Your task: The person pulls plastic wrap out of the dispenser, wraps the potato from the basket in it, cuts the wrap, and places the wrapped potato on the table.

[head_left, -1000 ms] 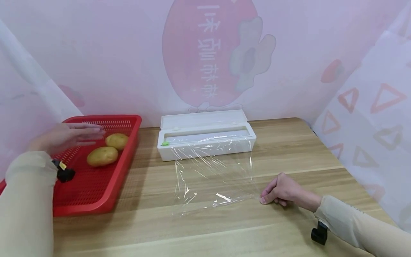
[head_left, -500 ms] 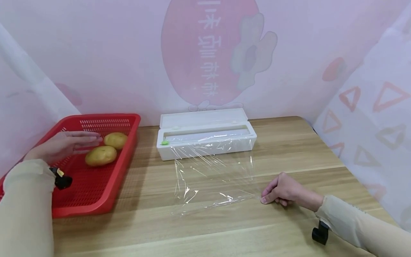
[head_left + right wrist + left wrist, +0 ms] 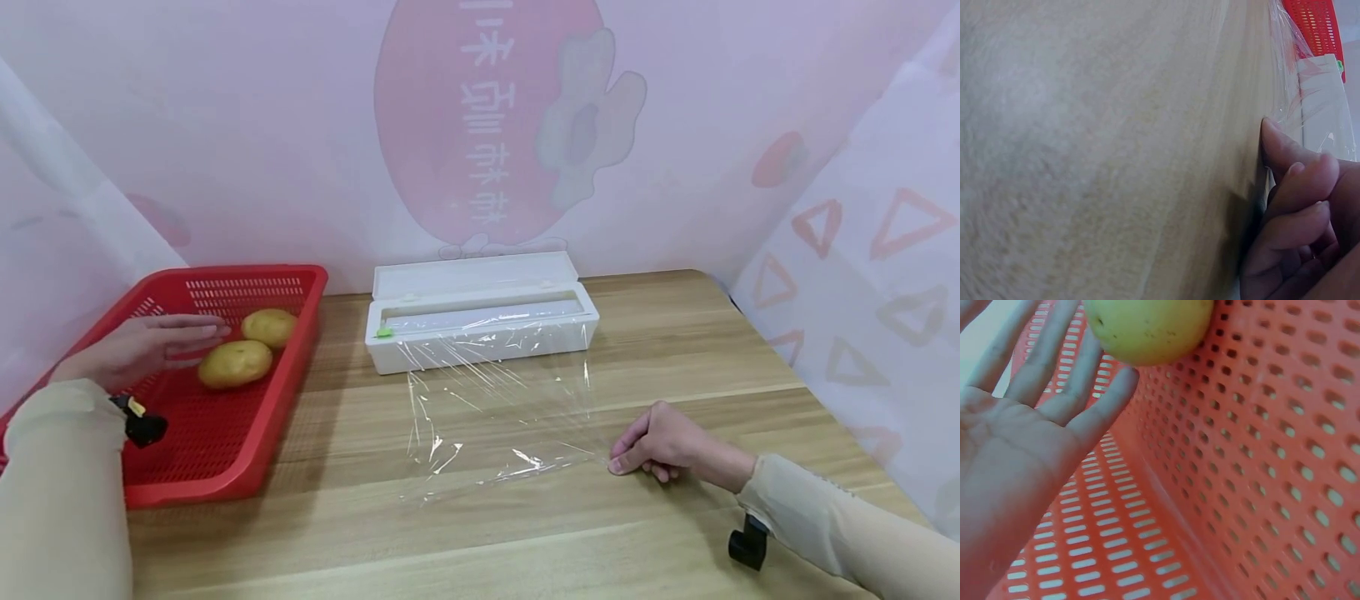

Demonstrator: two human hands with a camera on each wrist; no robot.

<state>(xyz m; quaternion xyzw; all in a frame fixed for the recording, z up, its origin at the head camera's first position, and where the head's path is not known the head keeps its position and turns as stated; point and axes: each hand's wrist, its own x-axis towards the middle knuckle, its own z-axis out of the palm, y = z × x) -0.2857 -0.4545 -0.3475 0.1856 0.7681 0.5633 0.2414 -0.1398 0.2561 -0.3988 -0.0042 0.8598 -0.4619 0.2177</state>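
Observation:
My left hand [image 3: 142, 346] is inside the red plastic basket [image 3: 247, 467], fingers extended towards two potatoes. The nearer potato [image 3: 236, 364] lies just past the fingertips; the other potato [image 3: 270, 327] sits behind it against the basket's side. In the left wrist view the little finger comes right up to a potato [image 3: 1150, 328]. My right hand [image 3: 663, 443] pinches a corner of clear plastic wrap [image 3: 502, 417] between thumb and fingers. The wrap stretches over the wooden table from a white wrap dispenser [image 3: 480, 354], whose lid stands raised.
A small green slider [image 3: 385, 332] sits at the dispenser's left end. The wooden table [image 3: 525, 550] backs onto a pale pink printed sheet [image 3: 300, 125], with another printed sheet [image 3: 862, 275] along the right side.
My left hand has moved slightly left and lower in the basket, still with fingers extended. The right hand keeps its pinch on the plastic wrap and has hardly moved.

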